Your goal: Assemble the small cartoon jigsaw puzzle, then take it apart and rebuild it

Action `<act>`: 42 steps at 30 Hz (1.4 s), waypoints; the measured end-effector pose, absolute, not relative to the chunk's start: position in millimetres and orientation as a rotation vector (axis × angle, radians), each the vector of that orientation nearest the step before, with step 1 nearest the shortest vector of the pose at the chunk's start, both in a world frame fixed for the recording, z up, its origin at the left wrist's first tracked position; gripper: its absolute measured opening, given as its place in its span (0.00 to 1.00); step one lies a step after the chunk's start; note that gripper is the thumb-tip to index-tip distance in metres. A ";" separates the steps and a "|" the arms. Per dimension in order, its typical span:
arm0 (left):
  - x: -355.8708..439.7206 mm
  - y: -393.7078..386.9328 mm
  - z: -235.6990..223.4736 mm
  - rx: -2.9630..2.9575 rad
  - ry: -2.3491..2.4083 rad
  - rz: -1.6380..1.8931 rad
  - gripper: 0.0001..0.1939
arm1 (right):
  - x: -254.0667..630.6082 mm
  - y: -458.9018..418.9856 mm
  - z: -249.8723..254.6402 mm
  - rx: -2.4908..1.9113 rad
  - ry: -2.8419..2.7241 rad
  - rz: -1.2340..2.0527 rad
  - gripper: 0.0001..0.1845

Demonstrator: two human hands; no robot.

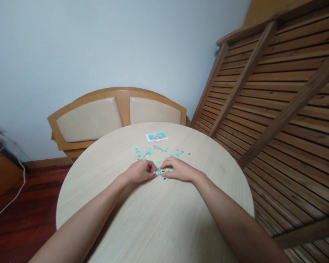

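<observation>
Between my hands on the table lies a small joined section of jigsaw puzzle (165, 170), teal with a yellow cartoon figure. My left hand (139, 171) is at its left edge, fingers curled and thumb and fingertips pinched on a puzzle piece that is mostly hidden. From the right, my right hand (181, 169) grips the section, thumb at the near edge and fingers at the far edge. One dark loose puzzle piece (165, 178) lies just below it. Several loose teal and pink puzzle pieces (144, 154) are scattered beyond my hands.
A picture sheet (157, 137) with the cartoon image lies farther back on the round pale table (153, 226). Behind it, a wooden headboard with cream panels (90, 118) stands by the wall. A slatted wooden frame (276, 98) leans on the right. A white cable (24, 179) hangs at left.
</observation>
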State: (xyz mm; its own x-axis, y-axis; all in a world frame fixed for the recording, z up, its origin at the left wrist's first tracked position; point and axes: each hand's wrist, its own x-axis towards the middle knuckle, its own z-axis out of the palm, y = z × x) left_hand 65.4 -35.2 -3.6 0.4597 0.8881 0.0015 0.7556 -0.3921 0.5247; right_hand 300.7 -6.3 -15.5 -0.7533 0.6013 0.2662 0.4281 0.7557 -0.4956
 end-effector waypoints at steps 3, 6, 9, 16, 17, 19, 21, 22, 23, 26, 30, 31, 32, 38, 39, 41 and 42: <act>64.3 -34.3 -4.5 2.290 1.374 0.393 0.09 | 300.8 -5.6 -15.4 -0.780 -2.536 0.577 0.13; 64.3 -32.8 -7.1 2.315 1.346 0.411 0.09 | 300.8 -5.8 -15.3 -0.770 -2.536 0.584 0.13; 65.3 -32.6 -7.6 2.344 1.334 0.414 0.08 | 300.6 -6.2 -15.2 -0.763 -2.543 0.576 0.13; 66.7 -35.1 -3.5 2.427 1.320 0.379 0.08 | 300.6 -6.4 -15.7 -0.770 -2.552 0.560 0.13; 66.5 -35.1 -3.3 2.439 1.310 0.376 0.09 | 300.7 -6.4 -15.7 -0.768 -2.553 0.562 0.13; 66.1 -34.8 -3.0 2.477 1.281 0.365 0.09 | 300.8 -6.4 -15.6 -0.760 -2.555 0.563 0.12; 65.7 -34.7 -2.5 2.547 1.218 0.357 0.09 | 300.7 -6.4 -15.5 -0.757 -2.555 0.562 0.12; 65.5 -34.7 -2.0 2.589 1.169 0.352 0.09 | 300.5 -6.3 -15.5 -0.756 -2.556 0.562 0.12; 65.3 -35.0 -1.2 2.628 1.119 0.349 0.09 | 300.3 -6.3 -15.5 -0.756 -2.556 0.560 0.12; 64.4 -36.1 1.7 2.711 0.990 0.335 0.10 | 299.6 -6.6 -15.2 -0.765 -2.558 0.551 0.12; 62.2 -36.8 4.4 2.756 0.943 0.342 0.09 | 302.0 -5.2 -14.1 -0.751 -2.578 0.549 0.12; 61.7 -36.7 4.6 2.757 0.946 0.347 0.09 | 304.2 -3.9 -13.9 -0.753 -2.576 0.546 0.11; 61.2 -36.4 4.6 2.759 0.946 0.348 0.08 | 307.1 -2.2 -13.9 -0.767 -2.568 0.535 0.12; 60.2 -33.1 -0.1 2.786 0.881 0.392 0.10 | 334.9 12.7 -17.8 -0.954 -2.460 0.470 0.10; 60.2 -32.1 -1.9 2.786 0.884 0.433 0.11 | 339.2 15.1 -18.7 -0.961 -2.451 0.476 0.09; 60.2 -29.8 -6.0 2.786 0.900 0.521 0.14 | 346.1 19.6 -20.4 -0.958 -2.433 0.484 0.08; 60.1 -28.5 -8.1 2.789 0.902 0.548 0.16 | 348.9 21.7 -21.3 -0.955 -2.426 0.486 0.08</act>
